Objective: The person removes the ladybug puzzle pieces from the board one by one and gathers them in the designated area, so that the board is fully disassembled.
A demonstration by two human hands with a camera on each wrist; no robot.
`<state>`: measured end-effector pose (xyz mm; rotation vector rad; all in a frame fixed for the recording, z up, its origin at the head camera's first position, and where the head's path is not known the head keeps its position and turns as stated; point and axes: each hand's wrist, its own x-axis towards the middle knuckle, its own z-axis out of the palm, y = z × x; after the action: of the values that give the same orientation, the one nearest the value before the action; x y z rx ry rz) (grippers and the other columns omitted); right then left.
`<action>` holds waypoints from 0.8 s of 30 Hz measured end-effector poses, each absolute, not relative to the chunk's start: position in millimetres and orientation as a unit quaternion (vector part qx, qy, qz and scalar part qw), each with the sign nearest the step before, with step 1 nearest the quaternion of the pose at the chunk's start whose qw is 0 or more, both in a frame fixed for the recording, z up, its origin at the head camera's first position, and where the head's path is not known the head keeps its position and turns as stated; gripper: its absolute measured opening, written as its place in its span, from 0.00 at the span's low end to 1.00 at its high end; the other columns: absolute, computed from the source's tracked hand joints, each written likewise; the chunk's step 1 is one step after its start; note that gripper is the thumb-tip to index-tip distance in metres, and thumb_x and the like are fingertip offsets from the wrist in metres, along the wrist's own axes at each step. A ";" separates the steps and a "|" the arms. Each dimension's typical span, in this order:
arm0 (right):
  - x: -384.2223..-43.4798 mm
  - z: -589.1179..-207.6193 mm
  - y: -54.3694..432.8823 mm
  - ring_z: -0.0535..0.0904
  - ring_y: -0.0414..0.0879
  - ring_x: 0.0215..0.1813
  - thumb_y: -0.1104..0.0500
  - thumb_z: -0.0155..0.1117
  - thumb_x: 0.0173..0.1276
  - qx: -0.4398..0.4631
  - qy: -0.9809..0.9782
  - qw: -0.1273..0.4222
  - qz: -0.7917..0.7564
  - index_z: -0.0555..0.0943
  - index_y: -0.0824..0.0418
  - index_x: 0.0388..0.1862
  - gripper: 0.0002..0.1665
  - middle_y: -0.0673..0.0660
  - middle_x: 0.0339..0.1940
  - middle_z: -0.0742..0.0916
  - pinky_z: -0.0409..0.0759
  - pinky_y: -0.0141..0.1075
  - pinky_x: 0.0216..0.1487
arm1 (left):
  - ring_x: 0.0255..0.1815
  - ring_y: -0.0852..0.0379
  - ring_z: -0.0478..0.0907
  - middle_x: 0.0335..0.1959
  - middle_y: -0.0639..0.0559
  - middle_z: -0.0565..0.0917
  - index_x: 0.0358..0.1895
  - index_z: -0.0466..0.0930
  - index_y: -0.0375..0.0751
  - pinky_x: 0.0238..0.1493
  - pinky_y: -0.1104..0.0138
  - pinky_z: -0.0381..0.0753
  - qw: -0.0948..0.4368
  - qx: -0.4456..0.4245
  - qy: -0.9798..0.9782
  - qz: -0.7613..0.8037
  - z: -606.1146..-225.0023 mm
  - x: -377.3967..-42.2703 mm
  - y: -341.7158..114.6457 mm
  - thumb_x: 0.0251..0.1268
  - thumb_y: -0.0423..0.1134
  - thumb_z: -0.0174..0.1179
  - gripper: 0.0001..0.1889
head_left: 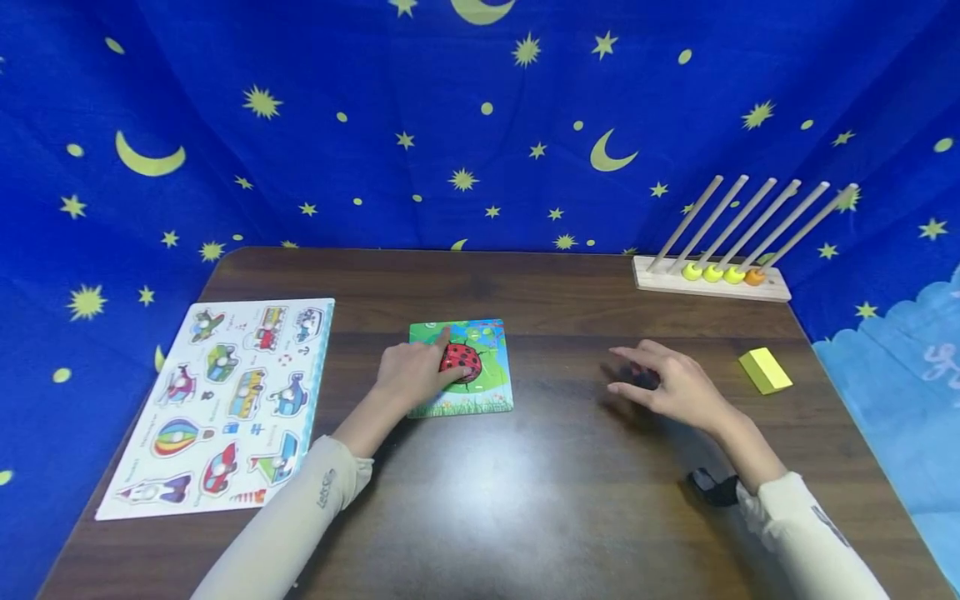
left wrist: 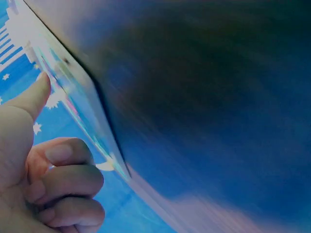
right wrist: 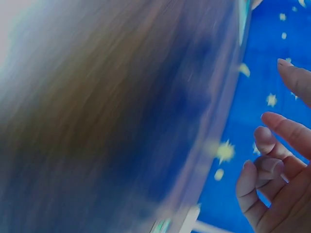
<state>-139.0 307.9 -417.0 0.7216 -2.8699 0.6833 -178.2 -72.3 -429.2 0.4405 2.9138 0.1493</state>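
A ladybug puzzle (head_left: 495,396) lies flat on the brown counter (head_left: 577,533), near the middle between its left and right edges and closer to the far edge. The left hand (head_left: 411,371) reaches over the puzzle's left side, forefinger and thumb stretched out across it by the red ladybug (head_left: 461,357). That grip stands apart, thumb and forefinger spread, while the left wrist view shows the other three fingers (left wrist: 73,182) curled in.

The right hand (head_left: 671,383) is over the counter between the puzzle and the right edge, well apart from the puzzle. Its grip is wide, thumb and forefinger parted; the dark patch between them may be only shadow or folded fingers.

Along the left edge lies a white vehicle board (head_left: 258,454) with planes, cars, boats and a balloon. In the far right corner stands a wooden peg stand (head_left: 660,279) with six pegs, three yellow beads (head_left: 713,273) and an orange bead (head_left: 754,277). A yellow block (head_left: 765,371) lies near the right edge. Blue cloth (head_left: 420,83) with moons and stars hangs beyond the far edge.
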 end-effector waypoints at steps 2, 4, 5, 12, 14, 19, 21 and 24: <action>-141.6 -417.9 294.7 0.68 0.41 0.26 0.50 0.76 0.60 0.254 -0.937 0.047 0.236 0.83 0.59 0.58 0.28 0.50 0.29 0.77 0.64 0.30 0.26 | 0.15 0.60 0.52 0.10 0.57 0.61 0.78 0.58 0.45 0.16 0.66 0.53 0.104 0.136 0.984 0.049 -428.0 -177.3 -77.8 0.66 0.70 0.52 0.45; -144.6 -418.9 281.2 0.69 0.41 0.26 0.50 0.76 0.60 0.270 -0.930 0.043 0.244 0.83 0.59 0.58 0.28 0.50 0.30 0.78 0.65 0.30 0.26 | 0.14 0.60 0.50 0.10 0.57 0.59 0.78 0.56 0.43 0.16 0.67 0.51 0.116 0.123 0.984 0.048 -426.7 -176.4 -82.3 0.67 0.69 0.51 0.45; -145.9 -419.0 274.5 0.69 0.41 0.26 0.50 0.76 0.60 0.276 -0.929 0.040 0.245 0.83 0.58 0.58 0.28 0.50 0.30 0.78 0.65 0.30 0.26 | 0.14 0.61 0.49 0.09 0.57 0.58 0.78 0.56 0.42 0.16 0.67 0.51 0.122 0.118 0.984 0.048 -426.6 -176.0 -84.0 0.67 0.70 0.51 0.46; -155.5 -418.7 229.6 0.70 0.41 0.27 0.47 0.75 0.60 0.306 -0.916 0.030 0.256 0.84 0.57 0.57 0.28 0.50 0.32 0.80 0.65 0.31 0.27 | 0.15 0.61 0.48 0.10 0.57 0.57 0.79 0.53 0.42 0.17 0.67 0.50 0.141 0.100 0.984 0.044 -426.1 -174.5 -87.3 0.68 0.71 0.48 0.47; -158.4 -419.0 217.7 0.68 0.39 0.26 0.47 0.75 0.60 0.314 -0.913 0.027 0.258 0.84 0.57 0.57 0.28 0.50 0.32 0.80 0.65 0.31 0.27 | 0.14 0.61 0.48 0.10 0.57 0.58 0.79 0.52 0.43 0.17 0.67 0.50 0.142 0.100 0.984 0.045 -426.3 -174.4 -87.7 0.68 0.71 0.48 0.47; -166.5 -420.7 192.2 0.66 0.35 0.26 0.46 0.74 0.60 0.328 -0.909 0.017 0.256 0.84 0.59 0.57 0.29 0.50 0.33 0.81 0.66 0.31 0.27 | 0.14 0.60 0.50 0.10 0.56 0.59 0.80 0.51 0.47 0.17 0.67 0.51 0.146 0.097 0.983 0.048 -427.4 -174.7 -90.0 0.67 0.71 0.48 0.46; -169.2 -421.8 183.9 0.66 0.36 0.25 0.46 0.75 0.60 0.331 -0.906 0.013 0.261 0.84 0.60 0.57 0.30 0.51 0.33 0.81 0.65 0.31 0.27 | 0.14 0.60 0.50 0.10 0.56 0.59 0.80 0.50 0.48 0.17 0.67 0.52 0.146 0.098 0.983 0.051 -427.9 -175.0 -91.3 0.67 0.71 0.49 0.46; -171.8 -423.9 172.9 0.65 0.37 0.26 0.46 0.75 0.59 0.334 -0.902 0.005 0.274 0.84 0.60 0.57 0.30 0.52 0.32 0.80 0.63 0.31 0.27 | 0.14 0.60 0.51 0.10 0.56 0.59 0.80 0.51 0.49 0.17 0.67 0.52 0.143 0.100 0.983 0.051 -428.7 -175.3 -93.3 0.67 0.71 0.49 0.46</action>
<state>-171.8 172.9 -423.9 1.0466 -2.8233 0.8593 -175.3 -93.3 -428.7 0.2884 2.8357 0.1479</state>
